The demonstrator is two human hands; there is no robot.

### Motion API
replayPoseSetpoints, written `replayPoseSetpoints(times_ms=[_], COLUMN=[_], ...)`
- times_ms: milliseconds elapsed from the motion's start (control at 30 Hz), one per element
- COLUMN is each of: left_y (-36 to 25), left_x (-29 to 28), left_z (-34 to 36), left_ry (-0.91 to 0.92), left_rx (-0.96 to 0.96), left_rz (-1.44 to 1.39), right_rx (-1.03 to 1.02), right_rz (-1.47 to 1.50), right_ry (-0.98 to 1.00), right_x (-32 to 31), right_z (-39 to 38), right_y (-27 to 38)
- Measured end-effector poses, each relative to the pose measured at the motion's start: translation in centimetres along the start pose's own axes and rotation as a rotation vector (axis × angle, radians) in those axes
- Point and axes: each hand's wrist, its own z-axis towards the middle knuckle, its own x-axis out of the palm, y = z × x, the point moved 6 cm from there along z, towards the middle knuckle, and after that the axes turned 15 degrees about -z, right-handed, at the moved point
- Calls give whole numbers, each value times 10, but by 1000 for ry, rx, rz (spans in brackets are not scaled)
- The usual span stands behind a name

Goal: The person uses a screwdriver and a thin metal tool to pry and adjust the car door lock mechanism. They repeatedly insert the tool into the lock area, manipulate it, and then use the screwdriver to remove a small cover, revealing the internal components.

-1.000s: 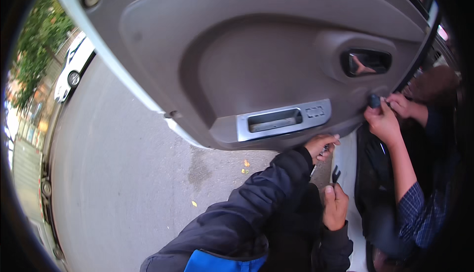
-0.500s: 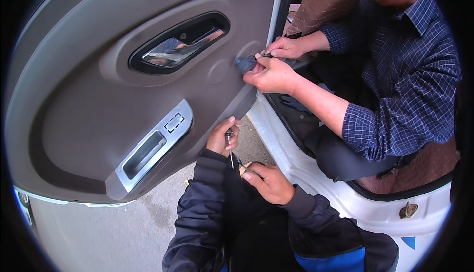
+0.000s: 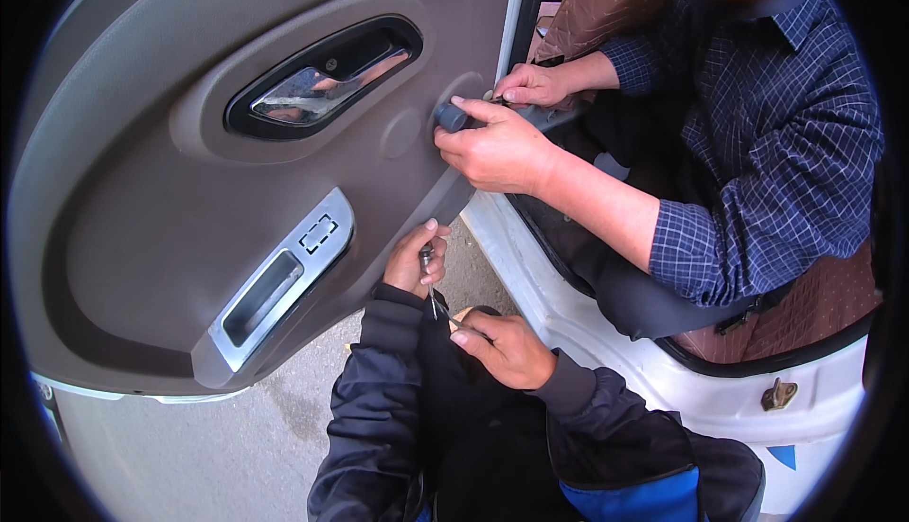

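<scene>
Below a co-worker's hand (image 3: 500, 151) at the car door (image 3: 123, 266), the left hand (image 3: 409, 262) is closed around a slim metal tool (image 3: 426, 257) pointing downward beside the door's lower edge, and the right hand (image 3: 514, 351) pinches a dark tool (image 3: 454, 321) near that tool's lower end.

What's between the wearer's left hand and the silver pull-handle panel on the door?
In the head view, just bare grey-brown door trim between left hand and silver pull-handle panel.
</scene>
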Motion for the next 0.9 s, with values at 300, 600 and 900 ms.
replayPoseSetpoints(times_ms=[300, 600, 900], left_y=[1, 2, 9], left_x=[11, 23, 46], left_z=[0, 3, 5], left_ry=[-13, 2, 36], left_rx=[-4, -13, -77], left_rz=[5, 4, 63], right_rx=[-11, 109, -67], right_rz=[23, 76, 82], right_ry=[-45, -134, -478], right_x=[-10, -45, -153], right_z=[-1, 2, 4], right_y=[-2, -1, 72])
